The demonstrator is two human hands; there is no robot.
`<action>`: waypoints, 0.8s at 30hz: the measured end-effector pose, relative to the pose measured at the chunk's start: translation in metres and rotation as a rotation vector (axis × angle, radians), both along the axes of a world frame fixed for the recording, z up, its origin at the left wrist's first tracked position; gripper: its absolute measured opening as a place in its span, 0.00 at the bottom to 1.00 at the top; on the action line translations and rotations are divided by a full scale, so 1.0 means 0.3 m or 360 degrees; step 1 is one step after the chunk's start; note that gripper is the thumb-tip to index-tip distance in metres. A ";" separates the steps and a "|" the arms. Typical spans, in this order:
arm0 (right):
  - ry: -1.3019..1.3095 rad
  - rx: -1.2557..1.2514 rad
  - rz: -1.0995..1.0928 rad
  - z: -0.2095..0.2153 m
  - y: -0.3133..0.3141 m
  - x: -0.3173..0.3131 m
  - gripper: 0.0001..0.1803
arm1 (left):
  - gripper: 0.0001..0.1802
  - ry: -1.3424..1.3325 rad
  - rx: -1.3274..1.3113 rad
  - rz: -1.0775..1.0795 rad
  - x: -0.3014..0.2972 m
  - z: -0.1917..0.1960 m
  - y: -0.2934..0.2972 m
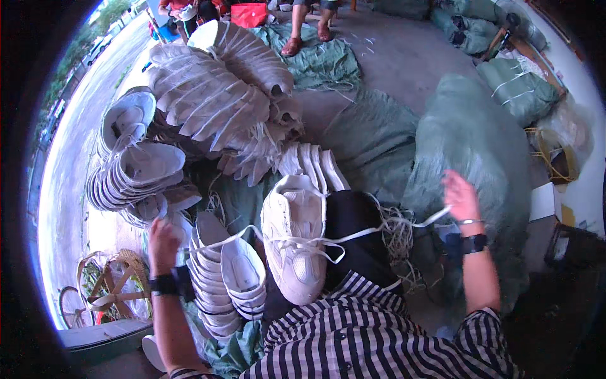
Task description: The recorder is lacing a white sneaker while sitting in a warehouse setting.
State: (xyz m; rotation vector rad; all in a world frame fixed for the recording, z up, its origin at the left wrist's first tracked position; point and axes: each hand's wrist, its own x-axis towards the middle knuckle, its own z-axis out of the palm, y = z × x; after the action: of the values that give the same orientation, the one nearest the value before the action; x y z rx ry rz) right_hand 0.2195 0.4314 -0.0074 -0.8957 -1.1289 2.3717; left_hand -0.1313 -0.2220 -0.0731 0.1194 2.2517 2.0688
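Observation:
A white shoe upper (294, 237) lies on my lap, toe toward me. A long white shoelace (353, 235) crosses it, with a loose loop on the toe side. My right hand (462, 198), raised at the right, pinches one end of the lace and holds it out taut. Out to the left, my left hand (163, 245) is closed on the other end, which runs past the nested uppers. Beside the shoe upper, on its left, stand two stacks of nested white uppers (243, 273).
Large heaps of white uppers (208, 95) rise ahead and to the left. A bundle of spare white laces (399, 237) hangs right of my lap. A big green sack (464, 139) stands at the right. Another person's legs (299, 25) are at the far side.

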 end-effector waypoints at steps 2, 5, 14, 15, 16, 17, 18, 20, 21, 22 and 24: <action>-0.0090 0.0658 0.0545 0.069 -0.257 -0.149 0.10 | 0.11 -0.0542 0.0301 -0.0208 0.244 0.321 0.416; -0.0180 0.0768 0.1067 0.164 -0.520 -0.283 0.09 | 0.09 -0.0483 0.0389 -0.0834 0.383 0.376 0.565; -0.0218 0.1537 0.1550 0.137 -0.710 -0.359 0.12 | 0.10 0.1566 -0.1632 -0.1453 0.478 0.457 0.787; -0.0160 0.1613 0.1519 0.125 -0.706 -0.361 0.13 | 0.08 0.1424 -0.1665 -0.1479 0.467 0.457 0.769; -0.0159 0.1608 0.1518 0.122 -0.701 -0.363 0.13 | 0.06 0.1276 -0.1701 -0.1502 0.465 0.461 0.751; -0.0260 0.1307 0.1569 0.120 -0.688 -0.367 0.13 | 0.04 0.1242 -0.1500 -0.1425 0.468 0.473 0.740; -0.0357 0.1004 0.1611 0.116 -0.674 -0.369 0.14 | 0.04 0.1239 -0.1503 -0.1428 0.468 0.482 0.730; -0.0292 0.0914 0.1605 0.088 -0.651 -0.371 0.14 | 0.04 0.1527 -0.1671 -0.1289 0.466 0.490 0.714; -0.0253 0.0768 0.1542 0.073 -0.645 -0.372 0.13 | 0.05 0.1547 -0.1724 -0.1263 0.474 0.472 0.710; -0.0212 0.0627 0.1480 0.074 -0.642 -0.376 0.12 | 0.05 0.1547 -0.1723 -0.1262 0.487 0.456 0.718; -0.0231 0.0602 0.1487 0.090 -0.648 -0.377 0.11 | 0.06 0.1362 -0.1521 -0.0936 0.521 0.417 0.758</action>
State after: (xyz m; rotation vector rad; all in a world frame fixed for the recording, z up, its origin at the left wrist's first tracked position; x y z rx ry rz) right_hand 0.1063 0.2371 0.0195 -0.4428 -2.3490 2.5809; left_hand 0.0251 0.0055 0.0521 1.5539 2.8127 0.5389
